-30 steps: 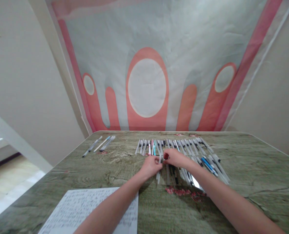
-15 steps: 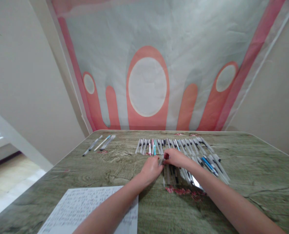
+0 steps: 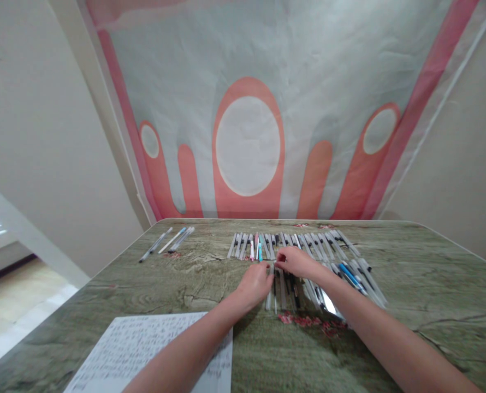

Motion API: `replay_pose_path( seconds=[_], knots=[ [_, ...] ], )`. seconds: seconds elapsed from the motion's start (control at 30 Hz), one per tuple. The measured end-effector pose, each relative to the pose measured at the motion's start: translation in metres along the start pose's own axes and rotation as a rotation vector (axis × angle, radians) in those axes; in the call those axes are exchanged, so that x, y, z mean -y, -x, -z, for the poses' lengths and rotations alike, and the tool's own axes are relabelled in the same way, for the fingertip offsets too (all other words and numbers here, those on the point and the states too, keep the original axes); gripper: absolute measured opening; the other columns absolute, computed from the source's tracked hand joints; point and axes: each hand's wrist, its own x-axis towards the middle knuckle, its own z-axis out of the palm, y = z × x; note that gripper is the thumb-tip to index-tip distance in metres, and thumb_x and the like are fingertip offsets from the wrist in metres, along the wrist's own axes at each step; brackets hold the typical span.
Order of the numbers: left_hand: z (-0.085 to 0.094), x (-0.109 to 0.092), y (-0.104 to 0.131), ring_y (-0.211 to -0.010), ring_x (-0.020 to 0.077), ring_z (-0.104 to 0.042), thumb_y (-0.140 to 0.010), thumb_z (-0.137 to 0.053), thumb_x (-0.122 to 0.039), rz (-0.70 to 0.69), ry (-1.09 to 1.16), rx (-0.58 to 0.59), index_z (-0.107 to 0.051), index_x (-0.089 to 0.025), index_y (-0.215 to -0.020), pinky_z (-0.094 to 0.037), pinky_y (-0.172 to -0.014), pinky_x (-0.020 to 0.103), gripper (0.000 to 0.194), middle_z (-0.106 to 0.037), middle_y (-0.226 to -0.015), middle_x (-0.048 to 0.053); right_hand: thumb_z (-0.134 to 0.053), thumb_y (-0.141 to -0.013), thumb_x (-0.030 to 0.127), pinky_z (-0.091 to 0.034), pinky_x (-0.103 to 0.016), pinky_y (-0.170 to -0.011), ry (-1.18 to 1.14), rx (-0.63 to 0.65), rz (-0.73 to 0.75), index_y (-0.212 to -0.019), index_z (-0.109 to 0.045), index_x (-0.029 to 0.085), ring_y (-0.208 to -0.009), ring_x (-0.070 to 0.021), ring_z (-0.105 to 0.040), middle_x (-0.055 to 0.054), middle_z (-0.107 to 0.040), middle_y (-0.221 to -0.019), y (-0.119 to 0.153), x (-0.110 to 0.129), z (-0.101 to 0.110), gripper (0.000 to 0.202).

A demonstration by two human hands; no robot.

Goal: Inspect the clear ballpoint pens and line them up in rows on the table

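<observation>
Two bare hands sit just beside each other above a table point(image 3: 136, 297) patterned in greenish wood grain; take them as the dial's centre. The left hand point(image 3: 253, 284) has its fingertips at a clear-barrelled pen point(image 3: 268, 297), which lies at the 9 o'clock end of the near row of pens point(image 3: 284, 295); whether they pinch or merely touch it, I cannot tell. The right hand point(image 3: 295, 262) is curled, thumb toward fingers, over that row's tops; its grip is unclear too. A far row of pens point(image 3: 313, 246) stretches from 12 to 2 o'clock, a smaller pen group point(image 3: 180, 240) lies at 10, and a handwritten sheet point(image 3: 140, 349) at 8, crossed by the left forearm. Printed red blossoms point(image 3: 308, 322) show at 5. Beyond the table, a grey backdrop point(image 3: 267, 49) with coral arches fills 12 o'clock, pale walls point(image 3: 42, 125) flank it at 10 and 2, and light flooring point(image 3: 22, 295) shows at 9.
</observation>
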Motion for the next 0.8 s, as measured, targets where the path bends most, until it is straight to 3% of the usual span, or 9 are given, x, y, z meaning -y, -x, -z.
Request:
replay_pose_path(
  seconds=[0.23, 0.37, 0.47, 0.53, 0.63, 0.73, 0.8],
  knots=[
    [0.0, 0.0, -0.001, -0.066, 0.0192, -0.057, -0.07, -0.048, -0.018, -0.025, 0.068, 0.014, -0.06, -0.017, -0.088, -0.04, -0.067, 0.027, 0.022, -0.062, -0.072, 0.009, -0.056, -0.07, 0.033, -0.034, -0.022, -0.059, -0.021, -0.02, -0.007, -0.068, -0.061, 0.017, -0.066, -0.0141, -0.055, -0.004, -0.063, -0.069, 0.001, 0.003, 0.002, 0.017],
    [0.001, 0.003, -0.002, -0.066, 0.018, -0.057, -0.072, -0.045, -0.021, 0.013, -0.012, 0.061, -0.058, -0.015, -0.093, -0.04, -0.067, 0.027, 0.025, -0.061, -0.069, 0.008, -0.056, -0.07, 0.033, -0.034, -0.022, -0.059, -0.008, -0.007, -0.025, -0.069, -0.061, 0.017, -0.066, -0.0143, -0.055, -0.004, -0.063, -0.069, 0.002, 0.005, 0.002, 0.017],
    [0.011, 0.009, -0.011, -0.066, 0.0162, -0.057, -0.074, -0.045, -0.026, 0.048, -0.091, 0.084, -0.055, -0.014, -0.097, -0.041, -0.066, 0.026, 0.028, -0.061, -0.071, 0.006, -0.053, -0.072, 0.035, -0.034, -0.022, -0.058, -0.009, -0.005, -0.001, -0.07, -0.06, 0.017, -0.065, -0.0143, -0.055, -0.004, -0.062, -0.067, 0.002, 0.004, 0.001, 0.019],
    [0.027, 0.018, -0.023, -0.062, 0.0138, -0.056, -0.074, -0.046, -0.029, 0.102, -0.074, 0.068, -0.053, -0.014, -0.101, -0.041, -0.061, 0.024, 0.032, -0.061, -0.072, 0.005, -0.051, -0.072, 0.036, -0.033, -0.022, -0.056, -0.01, -0.002, 0.01, -0.069, -0.059, 0.017, -0.063, -0.0146, -0.054, -0.004, -0.062, -0.066, 0.002, 0.003, 0.0, 0.021],
    [0.065, 0.042, -0.047, -0.056, 0.0101, -0.056, -0.076, -0.043, -0.031, 0.22, -0.028, -0.036, -0.046, -0.013, -0.11, -0.042, -0.055, 0.021, 0.038, -0.061, -0.084, 0.006, -0.049, -0.073, 0.036, -0.033, -0.023, -0.057, -0.014, -0.008, 0.03, -0.069, -0.059, 0.017, -0.063, -0.0151, -0.054, -0.005, -0.061, -0.066, 0.002, 0.003, 0.001, 0.022],
    [0.112, 0.078, -0.065, -0.072, 0.0112, -0.057, -0.077, -0.044, -0.029, 0.282, -0.329, -0.216, -0.049, -0.013, -0.106, -0.042, -0.067, 0.022, 0.034, -0.06, -0.093, 0.008, -0.047, -0.073, 0.035, -0.033, -0.023, -0.057, -0.026, -0.012, 0.04, -0.068, -0.059, 0.017, -0.063, -0.0153, -0.054, -0.004, -0.062, -0.066, 0.002, 0.006, 0.003, 0.022],
    [0.14, 0.103, -0.069, -0.088, 0.0142, -0.054, -0.076, -0.046, -0.023, 0.374, -0.559, -0.269, -0.053, -0.012, -0.101, -0.038, -0.078, 0.024, 0.028, -0.058, -0.098, 0.01, -0.047, -0.073, 0.035, -0.033, -0.023, -0.057, -0.039, -0.011, 0.038, -0.067, -0.059, 0.017, -0.063, -0.015, -0.054, -0.004, -0.062, -0.066, 0.003, 0.008, 0.004, 0.022]
  ],
)
